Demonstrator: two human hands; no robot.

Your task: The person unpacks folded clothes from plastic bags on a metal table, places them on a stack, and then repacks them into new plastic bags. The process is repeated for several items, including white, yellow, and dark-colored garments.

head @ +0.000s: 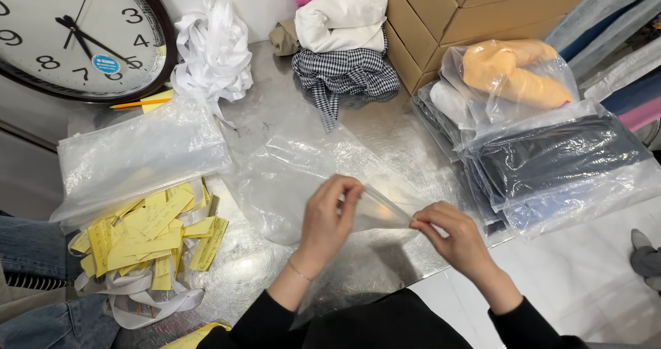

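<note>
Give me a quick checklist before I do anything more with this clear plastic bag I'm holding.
1. Left hand pinching the clear plastic bag: ok.
2. Right hand pinching the same edge: ok.
3. Bag mouth open: cannot tell.
4. Bag contents: cannot tell, the film is wrinkled and shiny.
5. Bag lying on the metal table, not hanging off: ok.
6. Yellow slips not touching the bag: ok.

Paper slips (pixel 148 235) left of clear bag (pixel 296 177); bagged garments (pixel 551 163) right; folded clothes (pixel 342 43) behind.
</note>
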